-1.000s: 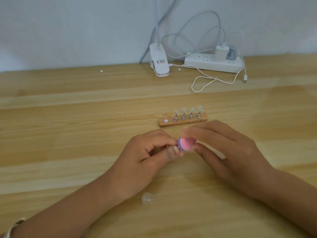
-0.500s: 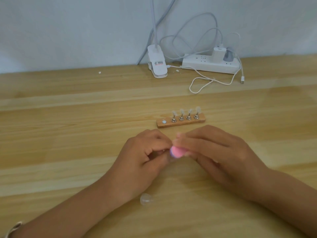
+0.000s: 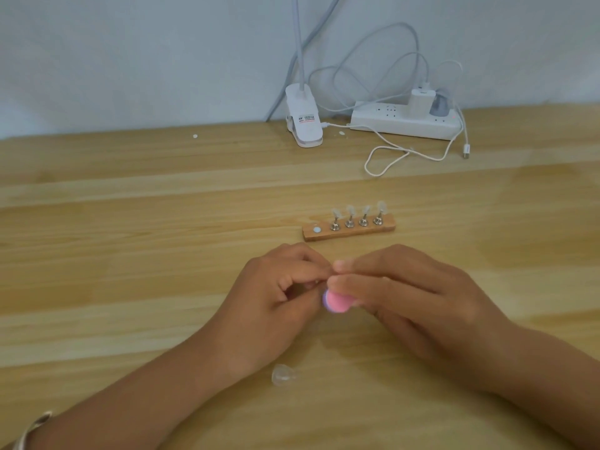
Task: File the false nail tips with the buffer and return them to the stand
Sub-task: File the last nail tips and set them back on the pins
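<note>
Wooden table [image 3: 130, 254] under a pale wall [image 3: 130, 60], and both hands meet centre stage. The right hand [image 3: 412, 297] pinches the pink buffer [image 3: 337, 302] between thumb and fingers, tight against the left hand [image 3: 276, 297]. That hand's fingers are curled into a small pinch, and what's inside is hidden, can't tell. Just beyond, the stand [image 3: 349, 230] carries 4 nail tips [image 3: 350, 210] upright on pegs. 1 loose clear tip [image 3: 283, 374] lies by the left wrist.

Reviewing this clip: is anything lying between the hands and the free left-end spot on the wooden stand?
Nothing visible does. Only bare table separates the left hand from the free spot on the stand; the loose clear tip lies nearer the person.
</note>
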The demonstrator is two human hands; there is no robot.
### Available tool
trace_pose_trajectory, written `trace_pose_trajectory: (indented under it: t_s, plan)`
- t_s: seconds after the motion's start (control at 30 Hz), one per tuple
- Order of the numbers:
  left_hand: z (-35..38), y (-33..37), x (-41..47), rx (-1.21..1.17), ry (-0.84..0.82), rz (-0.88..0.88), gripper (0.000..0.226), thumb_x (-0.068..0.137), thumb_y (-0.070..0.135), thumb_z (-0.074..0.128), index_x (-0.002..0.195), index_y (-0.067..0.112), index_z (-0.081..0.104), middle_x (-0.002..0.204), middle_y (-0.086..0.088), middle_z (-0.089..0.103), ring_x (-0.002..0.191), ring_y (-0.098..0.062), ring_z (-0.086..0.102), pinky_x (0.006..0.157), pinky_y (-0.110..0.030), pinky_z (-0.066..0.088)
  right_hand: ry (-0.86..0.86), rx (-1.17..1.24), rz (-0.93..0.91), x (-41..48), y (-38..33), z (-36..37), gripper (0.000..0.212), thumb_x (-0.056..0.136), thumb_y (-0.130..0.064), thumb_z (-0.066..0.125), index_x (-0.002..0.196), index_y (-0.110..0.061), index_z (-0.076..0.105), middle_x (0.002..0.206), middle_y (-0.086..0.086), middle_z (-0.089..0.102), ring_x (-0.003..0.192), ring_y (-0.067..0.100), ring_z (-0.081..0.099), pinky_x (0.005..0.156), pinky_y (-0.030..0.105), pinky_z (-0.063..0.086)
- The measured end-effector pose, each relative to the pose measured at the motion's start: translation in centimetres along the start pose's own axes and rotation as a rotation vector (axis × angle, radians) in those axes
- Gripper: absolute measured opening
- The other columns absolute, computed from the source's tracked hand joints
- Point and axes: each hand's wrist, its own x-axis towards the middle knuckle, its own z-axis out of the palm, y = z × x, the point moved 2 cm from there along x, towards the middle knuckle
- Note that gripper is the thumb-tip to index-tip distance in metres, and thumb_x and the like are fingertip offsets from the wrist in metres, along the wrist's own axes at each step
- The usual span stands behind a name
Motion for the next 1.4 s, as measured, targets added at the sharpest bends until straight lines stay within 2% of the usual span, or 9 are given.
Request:
trace_pose_trajectory:
  t_s: [0.2,0.3,0.53,0.67,0.77,0.93,1.03,1.27,1.4]
  plan:
    - [0.1,-0.1,0.0,-0.057,0.009,0.004,0.014,0.087,0.022,0.064,0.090,0.020,0.077,0.085,0.011,0.067,0.075,-0.005,0.059,0.066,-0.013,0.038,0.095,-0.063,0.212,0.2,2.1,-1.2,0.022,0.089,-0.001,0.067,0.110,-0.003,0.073,0.107,0.002,0.071,0.100,0.018,0.069,0.094,0.021,0.049]
    - [0.1,-0.3,0.1,-0.046,0.006,0.009,0.017,0.088,0.026,0.063,0.095,0.020,0.077,0.080,0.010,0.066,0.073,-0.006,0.059,0.067,-0.014,0.038,0.104,-0.018,0.185,0.1,1.0,-0.6,0.024,0.090,-0.002,0.066,0.114,-0.006,0.071,0.112,-0.002,0.069,0.105,0.011,0.065,0.098,0.016,0.044]
    - [0.1,-0.5,-0.2,-0.057,0.017,-0.021,0.014,0.089,0.030,0.064,0.095,0.029,0.077,0.082,0.013,0.072,0.063,0.004,0.056,0.060,-0.009,0.038,0.142,-0.025,0.196,0.0,1.4,-0.5,0.021,0.089,0.004,0.062,0.108,-0.004,0.067,0.109,0.005,0.066,0.109,0.022,0.063,0.101,0.026,0.045]
    - [0.3,-0.6,-0.2,-0.091,-0.003,-0.038,0.013,0.089,0.034,0.064,0.096,0.035,0.074,0.080,0.007,0.073,0.065,-0.018,0.064,0.062,-0.034,0.053,0.104,-0.006,0.145,0.3,1.0,-0.3,0.014,0.093,-0.002,0.059,0.105,-0.003,0.066,0.109,0.007,0.064,0.108,0.022,0.061,0.101,0.022,0.042]
    - [0.3,-0.4,-0.1,-0.082,-0.006,-0.017,0.011,0.088,0.035,0.064,0.086,0.040,0.074,0.069,0.003,0.066,0.058,-0.005,0.052,0.057,-0.020,0.043,0.037,-0.030,0.042,0.3,0.3,0.4,0.015,0.094,-0.002,0.058,0.104,0.000,0.069,0.111,0.010,0.065,0.104,0.024,0.061,0.096,0.027,0.046]
    - [0.3,-0.4,0.0,-0.147,-0.012,-0.074,0.015,0.088,0.028,0.062,0.085,0.024,0.076,0.077,0.001,0.073,0.070,-0.034,0.064,0.065,-0.043,0.052,0.085,-0.094,0.109,0.4,0.8,0.0,0.017,0.086,0.003,0.065,0.102,0.001,0.070,0.105,0.010,0.066,0.096,0.027,0.065,0.090,0.031,0.049]
    - [0.3,-0.3,0.0,-0.130,-0.019,-0.054,0.014,0.088,0.030,0.063,0.083,0.024,0.075,0.071,-0.004,0.069,0.060,-0.028,0.055,0.057,-0.033,0.043,0.064,-0.100,0.048,0.4,0.3,0.4,0.014,0.089,0.002,0.064,0.100,0.001,0.071,0.104,0.012,0.066,0.093,0.027,0.064,0.087,0.031,0.049]
    - [0.2,-0.2,0.2,-0.166,-0.044,-0.070,0.016,0.090,0.020,0.058,0.084,0.018,0.073,0.074,-0.004,0.069,0.073,-0.039,0.061,0.070,-0.052,0.049,0.088,-0.090,0.071,0.4,0.4,0.5,0.014,0.092,-0.001,0.063,0.103,0.001,0.070,0.105,0.011,0.066,0.096,0.025,0.063,0.090,0.028,0.048]
    - [0.3,-0.2,0.2,-0.148,-0.049,-0.064,0.018,0.092,0.020,0.054,0.083,0.019,0.070,0.073,-0.001,0.066,0.073,-0.029,0.061,0.070,-0.047,0.049,0.124,-0.088,0.127,0.3,0.9,0.2,0.017,0.090,0.000,0.064,0.105,0.001,0.070,0.104,0.010,0.066,0.096,0.026,0.064,0.092,0.028,0.049]
